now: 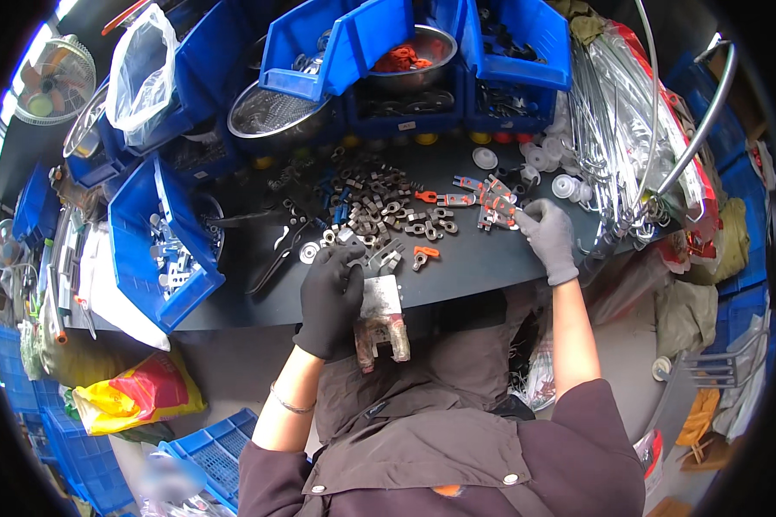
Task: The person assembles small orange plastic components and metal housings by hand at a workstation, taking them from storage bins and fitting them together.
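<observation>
Gripping a small metal piece with the fingertips pressed together on it, the left hand (330, 297) in its black glove sits right above a worn metal jig (382, 320) clamped at the near edge of the dark worktable (466, 263), with the piece held just over the jig's flat top plate. Over on the other side, the right hand (547, 234) in a grey glove is reaching into a little cluster of orange-and-metal clips (490, 203), fingers curled down on them (can't really tell if it has actually pinched one or is just touching). Between the two hands there's a scattered heap of small grey metal parts (379, 211) spread across the table, plus one stray orange clip (424, 253) near the jig. Further back are blue bins (526, 43), a steel bowl (278, 112), white plastic caps (543, 164), and bundled chrome wire pieces (616, 112) on the right.
</observation>
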The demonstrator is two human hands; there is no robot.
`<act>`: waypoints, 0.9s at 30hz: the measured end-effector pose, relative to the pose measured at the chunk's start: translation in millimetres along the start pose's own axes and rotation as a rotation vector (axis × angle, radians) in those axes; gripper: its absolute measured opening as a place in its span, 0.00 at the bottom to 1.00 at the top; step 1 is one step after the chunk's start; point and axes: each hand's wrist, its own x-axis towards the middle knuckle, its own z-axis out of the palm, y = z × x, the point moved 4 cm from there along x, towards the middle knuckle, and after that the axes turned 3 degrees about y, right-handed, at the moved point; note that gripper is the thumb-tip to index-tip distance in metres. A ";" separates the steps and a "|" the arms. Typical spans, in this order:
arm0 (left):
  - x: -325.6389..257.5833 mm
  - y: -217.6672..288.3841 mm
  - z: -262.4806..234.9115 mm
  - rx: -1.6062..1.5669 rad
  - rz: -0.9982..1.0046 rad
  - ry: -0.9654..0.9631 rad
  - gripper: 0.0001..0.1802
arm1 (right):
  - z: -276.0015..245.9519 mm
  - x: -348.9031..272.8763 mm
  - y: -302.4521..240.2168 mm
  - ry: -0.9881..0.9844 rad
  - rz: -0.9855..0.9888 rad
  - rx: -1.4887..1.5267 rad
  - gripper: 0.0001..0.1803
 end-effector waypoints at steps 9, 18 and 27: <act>20.4 3.8 41.3 0.417 0.244 -0.107 0.11 | 87.2 17.8 -133.5 -0.322 -0.571 -0.107 0.13; 29.2 -3.0 49.4 0.414 0.317 -0.272 0.10 | 77.8 15.8 -124.0 -0.223 -0.533 -0.010 0.15; 29.1 -13.7 20.2 -0.300 0.070 -0.104 0.27 | 65.6 -7.5 -101.8 -0.630 0.188 1.188 0.07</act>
